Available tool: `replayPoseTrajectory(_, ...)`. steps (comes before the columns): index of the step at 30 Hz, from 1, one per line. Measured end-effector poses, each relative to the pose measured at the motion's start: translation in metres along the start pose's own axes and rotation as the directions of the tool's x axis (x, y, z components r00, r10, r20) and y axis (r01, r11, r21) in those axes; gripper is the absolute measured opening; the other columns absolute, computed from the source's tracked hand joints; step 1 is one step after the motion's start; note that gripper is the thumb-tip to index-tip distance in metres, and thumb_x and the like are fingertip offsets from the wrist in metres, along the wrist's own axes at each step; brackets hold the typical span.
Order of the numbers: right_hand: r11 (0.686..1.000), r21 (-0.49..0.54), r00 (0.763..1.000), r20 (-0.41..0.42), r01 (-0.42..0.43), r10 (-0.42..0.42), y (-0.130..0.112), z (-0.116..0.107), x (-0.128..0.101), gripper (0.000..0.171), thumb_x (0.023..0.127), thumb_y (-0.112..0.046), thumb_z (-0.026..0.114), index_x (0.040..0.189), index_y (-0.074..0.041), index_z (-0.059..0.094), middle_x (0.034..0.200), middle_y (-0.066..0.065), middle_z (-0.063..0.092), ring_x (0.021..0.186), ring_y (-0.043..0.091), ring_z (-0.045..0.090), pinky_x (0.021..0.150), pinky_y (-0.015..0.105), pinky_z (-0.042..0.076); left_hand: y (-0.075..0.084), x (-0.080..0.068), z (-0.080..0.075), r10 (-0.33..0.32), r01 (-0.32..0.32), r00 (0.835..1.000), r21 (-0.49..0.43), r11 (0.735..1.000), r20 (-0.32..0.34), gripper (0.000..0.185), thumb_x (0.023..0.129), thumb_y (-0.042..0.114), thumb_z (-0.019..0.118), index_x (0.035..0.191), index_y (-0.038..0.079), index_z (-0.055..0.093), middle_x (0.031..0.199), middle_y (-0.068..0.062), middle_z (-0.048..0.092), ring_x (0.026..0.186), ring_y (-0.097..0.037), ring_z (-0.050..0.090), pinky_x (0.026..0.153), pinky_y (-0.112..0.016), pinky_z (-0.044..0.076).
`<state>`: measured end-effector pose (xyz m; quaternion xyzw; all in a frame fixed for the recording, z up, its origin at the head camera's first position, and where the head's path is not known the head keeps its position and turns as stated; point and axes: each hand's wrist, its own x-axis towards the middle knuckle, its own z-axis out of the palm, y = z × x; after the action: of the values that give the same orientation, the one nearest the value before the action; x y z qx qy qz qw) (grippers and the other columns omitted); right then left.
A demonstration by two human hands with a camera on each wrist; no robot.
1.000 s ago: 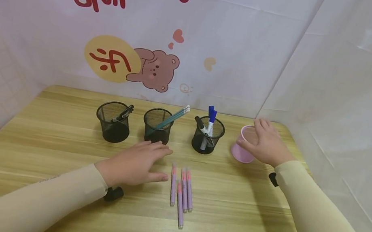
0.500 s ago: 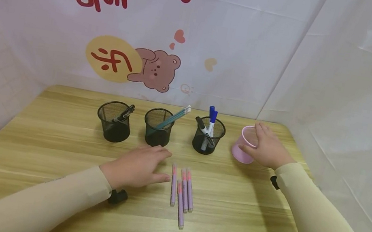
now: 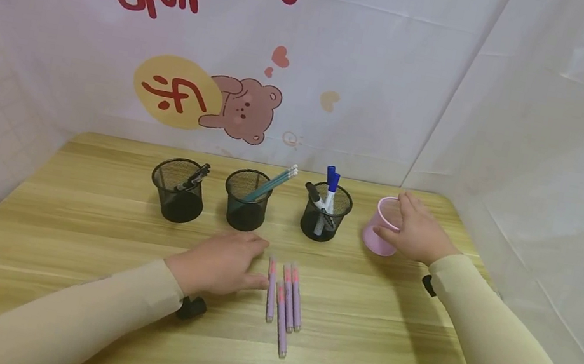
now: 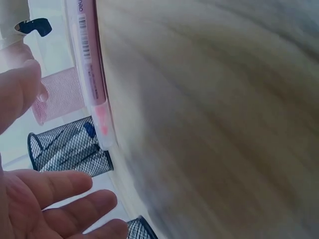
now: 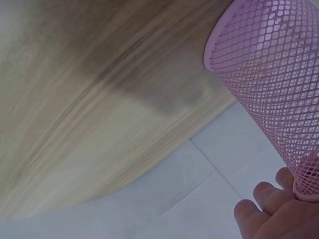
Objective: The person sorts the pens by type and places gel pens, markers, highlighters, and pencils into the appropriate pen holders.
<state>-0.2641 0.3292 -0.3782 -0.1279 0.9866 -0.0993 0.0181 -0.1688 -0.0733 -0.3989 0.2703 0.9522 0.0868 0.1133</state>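
Note:
A pink mesh pen cup point(image 3: 375, 238) stands upright at the back right of the table. My right hand point(image 3: 423, 235) grips it near the rim, thumb at the front and fingers at the far side. Its mesh wall and fingertips also show in the right wrist view. Several lilac pens point(image 3: 283, 317) with clear caps and pink tips lie side by side mid-table. Just left of them hovers my left hand point(image 3: 217, 261), fingers relaxed and holding nothing, the thumb tip right at the leftmost pen point(image 3: 270, 297). In the left wrist view its palm and spread fingers show.
Three black mesh cups line the back: one with black pens point(image 3: 180, 205), one with green pencils point(image 3: 245, 213), one with blue and black markers point(image 3: 313, 227). Behind the wooden table point(image 3: 355, 360) hangs a white printed curtain point(image 3: 381, 62).
My right hand has lowered slightly and its fingers have closed on the pink cup's rim. My left hand has shifted slightly right, toward the pens. Cups and pens stay in place.

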Motion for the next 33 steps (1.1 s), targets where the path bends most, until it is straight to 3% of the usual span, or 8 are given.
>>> replayPoseTrajectory(13,1.0,-0.007,1.0,0.0,0.002,-0.002,0.0,0.0,0.001,0.107,0.098,-0.058,0.066,0.163,0.01,0.016,0.169,0.035,0.017,0.158,0.054,0.015,0.128,0.068,0.017,0.009,0.009,0.002,-0.033,0.033,0.999,0.007,0.999,0.038,0.086,0.098,0.069,0.06,0.155,0.005,0.051,0.158,-0.013,0.053,0.148,-0.029,0.049,0.123,-0.049,0.041)
replayPoseTrajectory(28,1.0,-0.007,1.0,0.015,-0.013,0.013,-0.001,0.0,0.001,0.108,0.098,-0.059,0.065,0.164,0.009,0.014,0.17,0.035,0.016,0.158,0.054,0.014,0.128,0.068,0.017,0.017,0.016,0.008,-0.026,0.024,0.999,0.055,0.998,0.036,0.086,0.092,0.074,0.063,0.148,0.009,0.059,0.147,-0.013,0.061,0.13,-0.028,0.063,0.108,-0.047,0.054)
replayPoseTrajectory(33,1.0,-0.009,1.0,0.018,-0.012,0.012,-0.001,0.0,0.001,0.109,0.098,-0.062,0.064,0.164,0.009,0.013,0.17,0.035,0.015,0.159,0.054,0.014,0.128,0.067,0.017,0.017,0.015,0.004,-0.028,0.027,0.999,0.035,0.999,0.021,0.077,0.091,0.065,0.072,0.144,0.01,0.063,0.138,-0.012,0.064,0.119,-0.026,0.066,0.103,-0.044,0.056)
